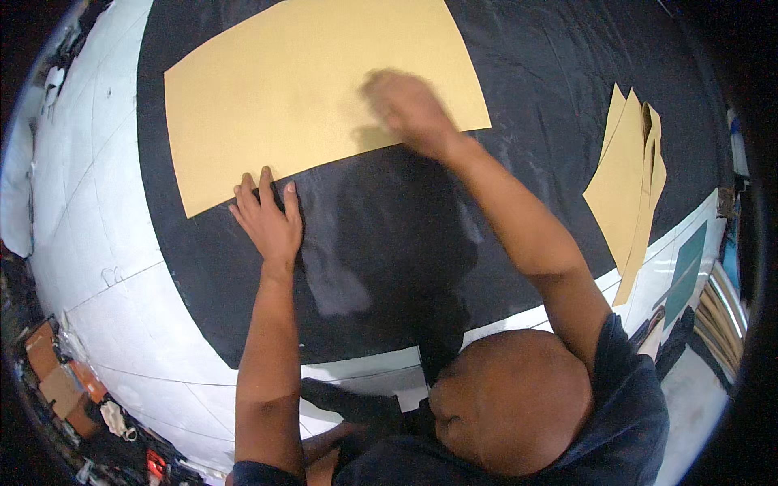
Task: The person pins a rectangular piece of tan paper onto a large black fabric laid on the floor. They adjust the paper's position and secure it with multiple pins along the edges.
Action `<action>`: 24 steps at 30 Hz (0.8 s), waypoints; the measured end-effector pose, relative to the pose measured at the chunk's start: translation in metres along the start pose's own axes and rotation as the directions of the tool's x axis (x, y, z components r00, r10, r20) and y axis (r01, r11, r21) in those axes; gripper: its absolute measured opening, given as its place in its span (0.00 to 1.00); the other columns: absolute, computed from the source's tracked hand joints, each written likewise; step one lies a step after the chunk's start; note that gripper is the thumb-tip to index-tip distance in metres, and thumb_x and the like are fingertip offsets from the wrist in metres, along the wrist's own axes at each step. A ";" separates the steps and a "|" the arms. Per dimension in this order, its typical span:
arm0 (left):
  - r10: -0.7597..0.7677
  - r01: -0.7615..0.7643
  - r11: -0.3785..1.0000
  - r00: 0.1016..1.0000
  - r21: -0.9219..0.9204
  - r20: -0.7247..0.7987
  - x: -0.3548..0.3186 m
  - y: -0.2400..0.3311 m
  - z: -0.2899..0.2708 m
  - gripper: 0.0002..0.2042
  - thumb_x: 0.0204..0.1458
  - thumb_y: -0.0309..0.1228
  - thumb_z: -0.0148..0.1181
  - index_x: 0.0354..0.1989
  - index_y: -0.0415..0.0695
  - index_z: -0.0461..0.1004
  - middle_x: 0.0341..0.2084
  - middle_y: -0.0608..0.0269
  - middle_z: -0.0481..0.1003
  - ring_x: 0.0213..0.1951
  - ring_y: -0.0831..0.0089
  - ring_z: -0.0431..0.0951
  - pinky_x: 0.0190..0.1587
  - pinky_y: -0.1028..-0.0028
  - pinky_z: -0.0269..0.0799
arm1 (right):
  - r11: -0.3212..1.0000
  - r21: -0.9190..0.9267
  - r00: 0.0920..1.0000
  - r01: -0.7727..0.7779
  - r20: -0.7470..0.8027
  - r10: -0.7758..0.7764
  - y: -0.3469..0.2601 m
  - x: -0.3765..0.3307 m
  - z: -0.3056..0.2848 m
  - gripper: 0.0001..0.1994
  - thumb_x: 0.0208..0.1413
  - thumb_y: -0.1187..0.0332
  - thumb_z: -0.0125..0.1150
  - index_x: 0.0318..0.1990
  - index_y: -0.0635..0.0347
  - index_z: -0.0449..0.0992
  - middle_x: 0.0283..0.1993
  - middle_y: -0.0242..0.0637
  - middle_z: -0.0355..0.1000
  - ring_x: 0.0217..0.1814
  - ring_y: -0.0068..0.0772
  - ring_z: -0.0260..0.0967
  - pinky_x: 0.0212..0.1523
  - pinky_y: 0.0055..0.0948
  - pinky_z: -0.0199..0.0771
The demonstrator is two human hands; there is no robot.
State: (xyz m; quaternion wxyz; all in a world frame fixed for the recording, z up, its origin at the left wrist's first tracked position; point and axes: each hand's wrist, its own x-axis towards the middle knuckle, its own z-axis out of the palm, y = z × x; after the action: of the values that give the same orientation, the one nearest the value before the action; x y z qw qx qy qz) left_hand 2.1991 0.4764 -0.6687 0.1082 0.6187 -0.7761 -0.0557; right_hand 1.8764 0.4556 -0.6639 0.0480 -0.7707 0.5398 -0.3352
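Observation:
A large tan sheet of paper or card (300,73) lies flat on black cloth-like material (551,162). My left hand (271,220) rests at the sheet's near edge, fingers spread, with the fingertips on the paper and the palm over the black material. Farther right, my right hand (409,112) is over the sheet near its right end. Motion smears its fingers, so whether they hold anything is hidden.
Several cut tan pattern pieces (620,174) lie overlapped on the black material at the right. White tabletop (89,211) shows along the left and near sides. A green panel (687,274) and brown rolls or strips (720,316) are at lower right, boxes (61,389) at lower left.

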 end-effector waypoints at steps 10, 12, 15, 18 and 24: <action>-0.071 0.068 0.992 0.997 -0.103 -0.020 0.030 0.005 0.005 0.27 0.63 0.50 0.57 0.62 0.42 0.71 0.63 0.37 0.64 0.68 0.43 0.60 0.68 0.44 0.52 | 0.680 -0.168 0.692 -0.714 -0.319 0.647 0.087 -0.098 -0.114 0.15 0.72 0.60 0.47 0.54 0.60 0.74 0.49 0.57 0.77 0.56 0.64 0.73 0.54 0.50 0.73; -0.115 0.116 0.989 0.993 -0.090 0.014 0.034 0.014 0.000 0.30 0.62 0.53 0.56 0.65 0.44 0.68 0.65 0.37 0.62 0.69 0.43 0.59 0.70 0.41 0.49 | 0.684 -0.206 0.708 -0.700 -0.321 0.629 0.088 -0.100 -0.115 0.15 0.70 0.60 0.48 0.52 0.61 0.75 0.44 0.56 0.78 0.46 0.63 0.75 0.50 0.54 0.74; -0.085 0.085 0.996 0.996 0.005 -0.012 0.040 0.027 0.001 0.35 0.60 0.58 0.56 0.71 0.50 0.63 0.69 0.39 0.57 0.70 0.43 0.56 0.71 0.38 0.47 | 0.680 -0.266 0.730 -0.683 -0.240 0.640 0.089 -0.102 -0.112 0.15 0.69 0.59 0.52 0.51 0.62 0.74 0.45 0.54 0.77 0.50 0.60 0.74 0.56 0.54 0.70; -0.068 0.067 0.998 0.995 0.020 0.066 0.050 0.048 0.001 0.37 0.59 0.61 0.55 0.73 0.54 0.61 0.71 0.38 0.52 0.73 0.42 0.52 0.72 0.37 0.44 | 0.772 -0.369 0.855 -0.518 -0.219 0.470 0.087 -0.102 -0.108 0.17 0.67 0.58 0.56 0.51 0.64 0.73 0.52 0.51 0.76 0.58 0.54 0.71 0.65 0.54 0.63; -0.193 0.161 0.971 0.965 0.178 0.179 0.055 0.065 0.002 0.42 0.57 0.66 0.54 0.75 0.56 0.57 0.73 0.37 0.49 0.75 0.38 0.45 0.72 0.35 0.43 | 0.773 -0.322 0.831 -0.547 -0.103 0.546 0.078 -0.092 -0.100 0.38 0.56 0.46 0.68 0.65 0.65 0.67 0.48 0.43 0.72 0.59 0.44 0.69 0.75 0.51 0.52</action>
State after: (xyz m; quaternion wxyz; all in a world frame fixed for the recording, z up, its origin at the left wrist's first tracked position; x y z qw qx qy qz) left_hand 2.1254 0.4372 -0.6512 -0.0241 0.6840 -0.7264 -0.0623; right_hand 1.7392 0.5319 -0.6636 0.0093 -0.5766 0.7895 -0.2102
